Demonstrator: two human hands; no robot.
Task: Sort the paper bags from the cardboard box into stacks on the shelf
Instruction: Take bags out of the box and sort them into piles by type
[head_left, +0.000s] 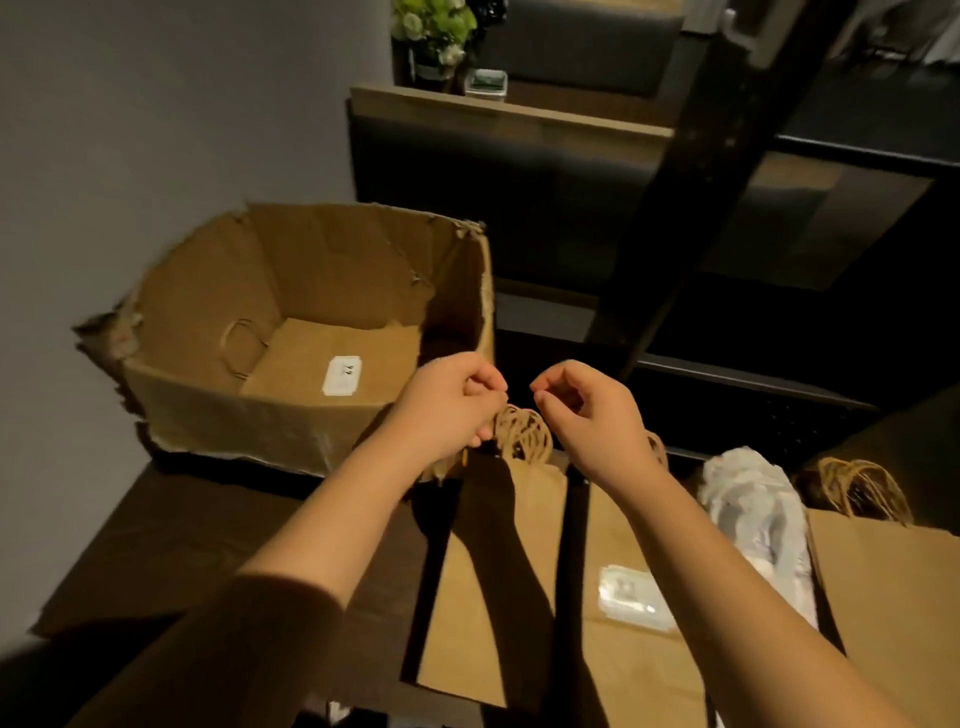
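Fingers (488, 387) of both hands curl at twine handles (522, 434), torn cardboard box (218, 410) beside, wrapped bundle (753, 514) right.

Green-white flowers (434, 23) on far ledge, small box (486, 83) beside (label unreadable), crumpled plastic wrap (753, 514)

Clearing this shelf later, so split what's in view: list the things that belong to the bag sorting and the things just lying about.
Belongs to the job:
cardboard box
paper bag in the box
bag stacks on the shelf
twine handles held by the left hand
right hand

Just lying about:
flowers
plastic-wrapped bundle
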